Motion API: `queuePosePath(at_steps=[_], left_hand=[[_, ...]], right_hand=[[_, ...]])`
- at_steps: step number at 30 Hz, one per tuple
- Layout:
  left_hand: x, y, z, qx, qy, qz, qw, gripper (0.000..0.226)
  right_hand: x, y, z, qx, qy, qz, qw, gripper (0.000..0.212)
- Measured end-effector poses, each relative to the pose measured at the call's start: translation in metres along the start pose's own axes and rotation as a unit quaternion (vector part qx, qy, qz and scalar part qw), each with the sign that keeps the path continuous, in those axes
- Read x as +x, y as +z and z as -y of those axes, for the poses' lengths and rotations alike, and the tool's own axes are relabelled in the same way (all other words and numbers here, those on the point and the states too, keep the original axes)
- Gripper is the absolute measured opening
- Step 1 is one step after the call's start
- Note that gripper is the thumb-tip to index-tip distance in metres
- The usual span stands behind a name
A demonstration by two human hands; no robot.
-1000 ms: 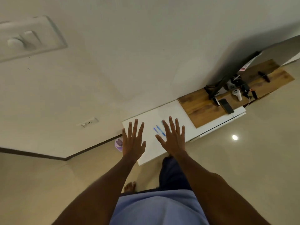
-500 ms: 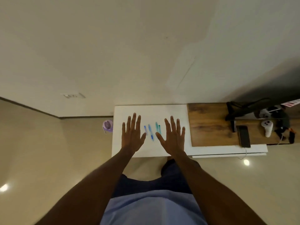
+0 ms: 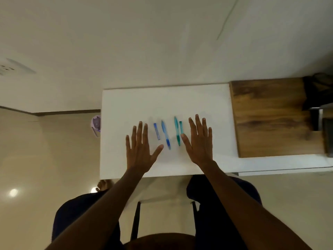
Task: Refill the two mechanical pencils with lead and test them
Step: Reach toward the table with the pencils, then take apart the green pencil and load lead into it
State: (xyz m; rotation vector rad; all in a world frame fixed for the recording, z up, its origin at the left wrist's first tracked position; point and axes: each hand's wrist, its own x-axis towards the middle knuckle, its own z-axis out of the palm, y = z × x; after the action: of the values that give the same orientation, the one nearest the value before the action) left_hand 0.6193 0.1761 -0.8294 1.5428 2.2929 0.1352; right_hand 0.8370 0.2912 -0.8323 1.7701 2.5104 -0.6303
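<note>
On the white table lie a blue mechanical pencil and a teal mechanical pencil, side by side. A short blue lead case lies left of the blue pencil, and a short teal lead case lies right of the teal pencil. My left hand is spread flat over the table, left of the items, holding nothing. My right hand is spread flat to their right, thumb tip close to the teal pencil's lower end. The view is motion-blurred.
A wooden board covers the table's right part, with dark objects at its far right. A purple object sits on the floor by the table's left edge. A wall stands behind the table. My legs and a stool are below.
The head camera has tilted down and come closer, so the table and pencils look larger. Both hands stay spread on either side of the pencils.
</note>
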Motion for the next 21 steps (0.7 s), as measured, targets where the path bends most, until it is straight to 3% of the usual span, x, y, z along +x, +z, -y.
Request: queuePosePath(at_steps=[6, 12, 21], left_hand=[[0.005, 0.061, 0.034, 0.039, 0.022, -0.037, 0.998, 0.123], [0.003, 0.07, 0.034, 0.047, 0.026, -0.072, 0.996, 0.122], [-0.004, 0.071, 0.038, 0.041, 0.03, -0.104, 0.993, 0.118]], right_hand=[[0.006, 0.06, -0.028, -0.054, -0.037, -0.035, 0.997, 0.095], [0.004, 0.069, -0.027, -0.097, -0.035, -0.055, 0.993, 0.105], [-0.002, 0.042, 0.025, 0.014, 0.059, -0.012, 0.998, 0.098]])
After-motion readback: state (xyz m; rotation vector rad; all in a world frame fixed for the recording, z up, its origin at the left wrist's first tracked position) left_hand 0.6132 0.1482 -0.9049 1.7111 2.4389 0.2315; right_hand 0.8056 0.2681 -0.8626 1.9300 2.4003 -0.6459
